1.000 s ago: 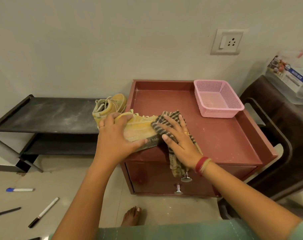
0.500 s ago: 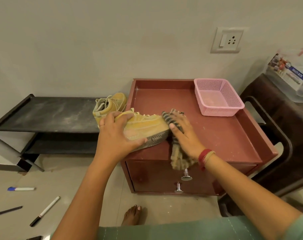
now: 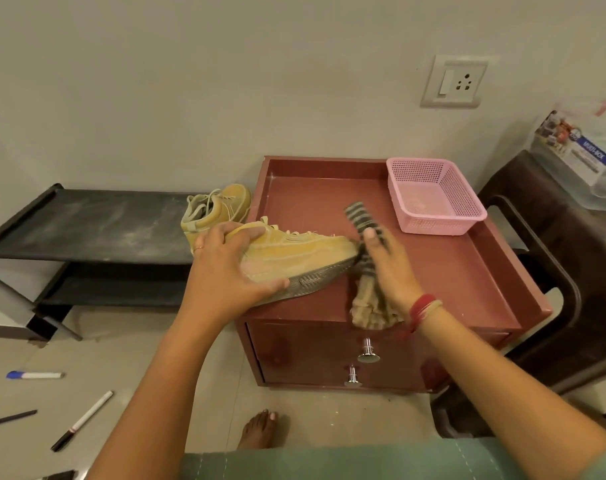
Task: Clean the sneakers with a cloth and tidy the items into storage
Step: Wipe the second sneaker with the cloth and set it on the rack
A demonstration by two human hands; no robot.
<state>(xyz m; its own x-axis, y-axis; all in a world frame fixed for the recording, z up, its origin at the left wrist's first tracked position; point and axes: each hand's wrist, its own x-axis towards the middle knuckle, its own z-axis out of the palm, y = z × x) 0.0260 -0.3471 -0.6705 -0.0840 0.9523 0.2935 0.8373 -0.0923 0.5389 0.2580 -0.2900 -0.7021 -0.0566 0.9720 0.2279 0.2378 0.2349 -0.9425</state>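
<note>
A yellow sneaker (image 3: 305, 251) lies tilted on its side on the front left of the red cabinet top (image 3: 443, 268), sole facing me. My left hand (image 3: 225, 271) grips it at the heel end, thumb on the sole. My right hand (image 3: 388, 268) holds a striped brown cloth (image 3: 367, 299) at the sneaker's toe; the cloth's lower end hangs over the cabinet's front edge. The second yellow sneaker (image 3: 218, 209) stands on the black shoe rack (image 3: 87, 226) just left of the cabinet.
A pink mesh basket (image 3: 433, 199) sits at the back right of the cabinet top. Two drawer knobs (image 3: 367, 351) stick out below. A dark chair (image 3: 554, 271) stands to the right. Pens (image 3: 81, 420) lie on the floor at left; my bare foot (image 3: 260, 431) is below.
My right hand has swept the cloth from over the sneaker's front toward the right, off its toe. The left hand has kept its hold on the sneaker.
</note>
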